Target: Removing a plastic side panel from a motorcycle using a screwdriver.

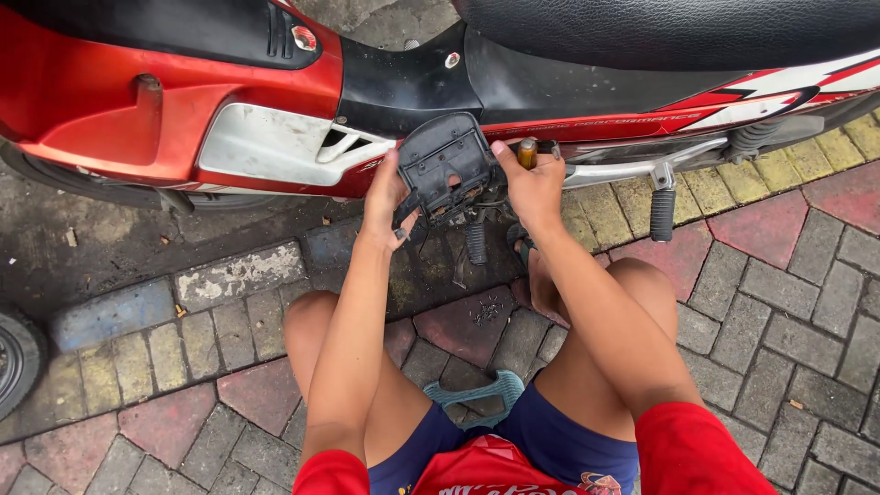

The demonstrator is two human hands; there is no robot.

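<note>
Brick paving underfoot: left hand [385, 197] grips the black side cover [445, 165], right hand [534, 183] pinches a screwdriver [527, 152]; refitting needs alignment

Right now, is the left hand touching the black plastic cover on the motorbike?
Touching. The head view shows the left hand gripping the left edge of the black plastic cover, fingers wrapped against it with no gap visible.
</note>
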